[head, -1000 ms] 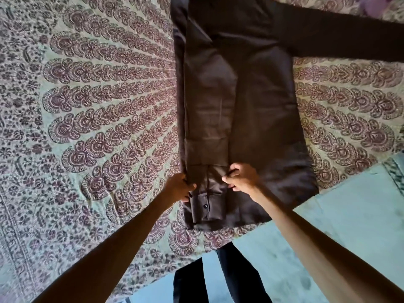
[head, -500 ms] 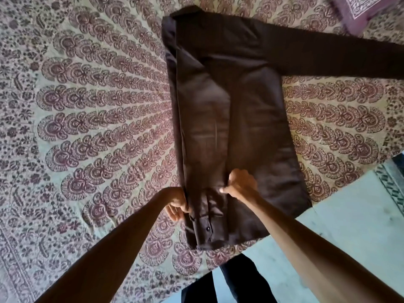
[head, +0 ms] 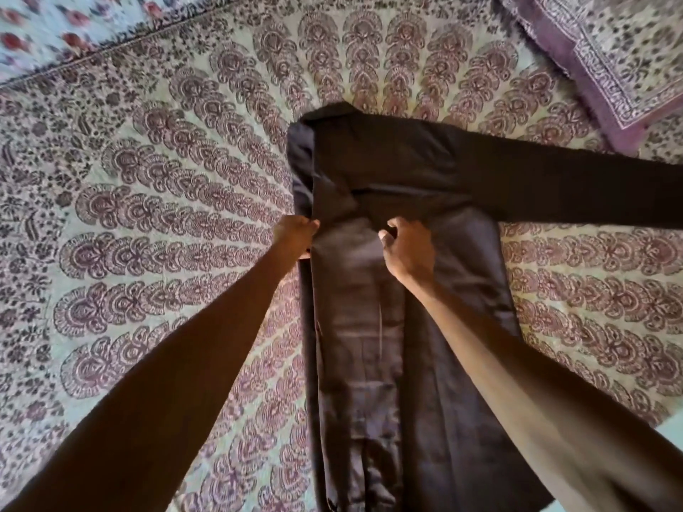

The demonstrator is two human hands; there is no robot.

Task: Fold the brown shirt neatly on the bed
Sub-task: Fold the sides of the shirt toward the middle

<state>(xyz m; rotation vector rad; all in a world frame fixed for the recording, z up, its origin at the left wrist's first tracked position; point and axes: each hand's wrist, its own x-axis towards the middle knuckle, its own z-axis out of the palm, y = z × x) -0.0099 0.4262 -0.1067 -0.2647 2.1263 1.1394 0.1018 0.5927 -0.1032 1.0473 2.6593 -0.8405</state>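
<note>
A bedspread [head: 148, 216] with a fanned paisley print covers the bed; a floral cloth [head: 55, 27] shows at far left. The left hand [head: 295, 238] pinches the shirt's [head: 462, 290] folded left edge. The shirt lies flat at centre, one sleeve [head: 573, 190] stretched right. The right hand [head: 406, 249] curls, gripping the folded panel. A purple-bordered pillow [head: 610, 49] sits top right.
</note>
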